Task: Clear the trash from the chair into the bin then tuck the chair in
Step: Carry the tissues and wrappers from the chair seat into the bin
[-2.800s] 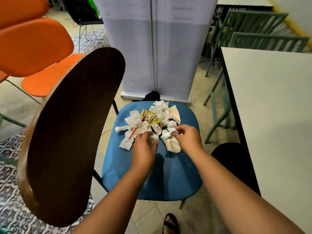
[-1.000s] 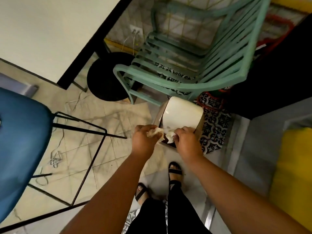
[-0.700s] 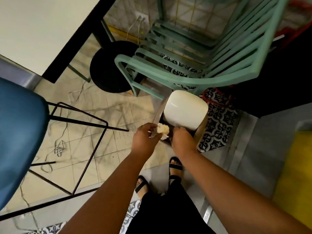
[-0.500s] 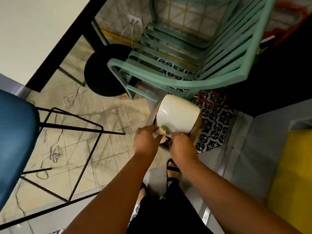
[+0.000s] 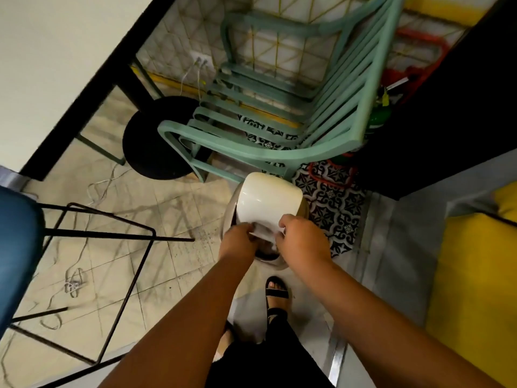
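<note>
Head view, hands: left hand (image 5: 237, 242) and right hand (image 5: 300, 242) are side by side over the mouth of the bin (image 5: 268, 257), both with fingers curled onto crumpled white trash (image 5: 263, 232) between them.
Head view, bin: lid (image 5: 270, 200) is tipped up and back; the dark opening shows just under the hands (what already lies inside is too dim to tell).
Head view, change: 2.8 s ago both hands were gathering wrappers on the blue chair seat; 0.5 s ago they were at the bin's edge, and now they sit lower, over the opening.
Head view, meaning: release looks imminent, so this handful is nearly binned.
Head view, chair: chair (image 5: 16, 247) stands at far left, away from the table (image 5: 56, 65), not yet tucked in; its seat top is out of sight, so leftover trash cannot be ruled out.
</note>
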Tool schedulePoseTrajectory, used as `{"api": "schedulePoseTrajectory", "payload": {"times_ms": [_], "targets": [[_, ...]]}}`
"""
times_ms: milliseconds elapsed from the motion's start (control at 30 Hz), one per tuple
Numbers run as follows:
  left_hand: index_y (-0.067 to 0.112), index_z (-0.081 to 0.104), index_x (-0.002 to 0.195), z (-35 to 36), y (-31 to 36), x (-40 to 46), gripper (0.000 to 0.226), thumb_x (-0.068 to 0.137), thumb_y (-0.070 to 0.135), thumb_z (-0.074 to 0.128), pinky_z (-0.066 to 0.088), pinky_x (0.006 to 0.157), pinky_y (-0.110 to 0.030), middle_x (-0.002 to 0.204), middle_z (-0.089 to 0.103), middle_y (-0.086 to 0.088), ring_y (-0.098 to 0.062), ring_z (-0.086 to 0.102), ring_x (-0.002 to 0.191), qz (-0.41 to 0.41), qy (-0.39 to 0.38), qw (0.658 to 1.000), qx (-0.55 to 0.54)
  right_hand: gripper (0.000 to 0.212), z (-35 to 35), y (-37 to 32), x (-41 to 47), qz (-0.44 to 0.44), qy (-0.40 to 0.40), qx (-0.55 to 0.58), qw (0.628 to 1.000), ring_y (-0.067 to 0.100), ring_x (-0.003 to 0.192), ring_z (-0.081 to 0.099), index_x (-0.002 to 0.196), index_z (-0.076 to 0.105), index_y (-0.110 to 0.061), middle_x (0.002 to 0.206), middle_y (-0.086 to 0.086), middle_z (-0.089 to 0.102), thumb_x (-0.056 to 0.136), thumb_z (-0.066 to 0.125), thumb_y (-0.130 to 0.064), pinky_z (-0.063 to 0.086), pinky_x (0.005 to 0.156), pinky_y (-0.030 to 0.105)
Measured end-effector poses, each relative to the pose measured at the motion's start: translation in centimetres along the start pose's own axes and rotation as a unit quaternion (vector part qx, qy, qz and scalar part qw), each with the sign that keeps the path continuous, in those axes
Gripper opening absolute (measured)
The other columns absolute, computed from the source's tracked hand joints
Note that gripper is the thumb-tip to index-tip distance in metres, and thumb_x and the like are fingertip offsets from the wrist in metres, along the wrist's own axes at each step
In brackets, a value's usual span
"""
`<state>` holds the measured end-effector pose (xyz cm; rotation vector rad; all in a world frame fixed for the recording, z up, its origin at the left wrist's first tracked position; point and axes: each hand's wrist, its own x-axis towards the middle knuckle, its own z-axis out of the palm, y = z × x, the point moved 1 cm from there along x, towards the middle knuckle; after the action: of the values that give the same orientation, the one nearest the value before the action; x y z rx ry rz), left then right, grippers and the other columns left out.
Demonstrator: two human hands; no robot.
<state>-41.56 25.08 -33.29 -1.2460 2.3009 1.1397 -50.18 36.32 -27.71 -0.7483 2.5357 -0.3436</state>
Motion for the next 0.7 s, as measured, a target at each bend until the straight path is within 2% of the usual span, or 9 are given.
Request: {"api": "schedulePoseTrajectory", "payload": {"times_ms": [67, 200, 367, 500, 600, 700], "targets": [[0.019, 0.063, 0.117, -1.7, -0.5, -1.0, 0.038, 0.081, 0.028, 0.074, 0.047, 0.085, -0.025, 0.116, 0.064, 0.002, -0.016, 0.062, 0.100, 0.010, 0.003, 1.000, -0.030, 0.027, -0.5, -1.4, 0.1, -0.017, -0.016, -0.001, 1.000, 0.025, 0.098, 0.063, 0.114, 0.058, -0.019, 0.110, 0.005, 0.065, 0.092, 0.055, -0.033, 0.055, 0.075, 0.033], [0.019, 0.066, 0.112, -6.5, -2.2, -3.4, 0.037, 0.079, 0.034, 0.076, 0.046, 0.081, -0.023, 0.116, 0.061, 0.000, -0.014, 0.060, 0.095, 0.042, 0.048, 0.997, -0.045, 0.031, -1.2, -5.4, 0.0, -0.068, -0.064, 0.022, 0.995, 0.023, 0.106, 0.060, 0.119, 0.058, -0.022, 0.117, 0.002, 0.063, 0.090, 0.058, -0.034, 0.047, 0.083, 0.030], [0.024, 0.065, 0.113, -14.0, -7.5, -7.4, 0.038, 0.081, 0.042, 0.072, 0.043, 0.077, -0.017, 0.115, 0.055, 0.007, -0.009, 0.059, 0.098, 0.029, 0.152, 0.985, -0.076, 0.039, -1.3, -13.4, -1.2, -0.173, -0.124, 0.022, 0.977, 0.023, 0.105, 0.059, 0.121, 0.057, -0.023, 0.118, 0.003, 0.060, 0.085, 0.064, -0.034, 0.049, 0.086, 0.031], [0.019, 0.064, 0.115, -19.7, -11.5, -10.7, 0.034, 0.086, 0.038, 0.067, 0.041, 0.068, -0.011, 0.115, 0.055, 0.002, -0.009, 0.057, 0.095, 0.020, 0.223, 0.969, -0.107, 0.040, -1.0, -20.9, -2.5, -0.252, -0.135, 0.009, 0.958, 0.021, 0.108, 0.058, 0.121, 0.056, -0.026, 0.122, 0.001, 0.059, 0.083, 0.067, -0.032, 0.048, 0.089, 0.030], [0.018, 0.064, 0.114, -23.6, -15.0, -12.9, 0.032, 0.088, 0.036, 0.065, 0.046, 0.079, -0.024, 0.113, 0.059, -0.002, -0.013, 0.059, 0.095, 0.009, 0.295, 0.948, -0.121, 0.039, -0.6, -27.2, -4.0, -0.320, -0.127, -0.010, 0.939, 0.020, 0.108, 0.057, 0.122, 0.056, -0.024, 0.122, 0.002, 0.059, 0.084, 0.066, -0.030, 0.048, 0.088, 0.029], [0.019, 0.061, 0.117, -26.3, -17.9, -14.5, 0.036, 0.087, 0.038, 0.065, 0.048, 0.091, -0.036, 0.114, 0.059, -0.004, -0.019, 0.058, 0.105, -0.013, 0.349, 0.927, -0.139, 0.041, -0.1, -32.1, -5.2, -0.367, -0.120, -0.019, 0.922, 0.020, 0.109, 0.057, 0.123, 0.057, -0.021, 0.121, 0.002, 0.059, 0.084, 0.066, -0.032, 0.048, 0.090, 0.031]]}}
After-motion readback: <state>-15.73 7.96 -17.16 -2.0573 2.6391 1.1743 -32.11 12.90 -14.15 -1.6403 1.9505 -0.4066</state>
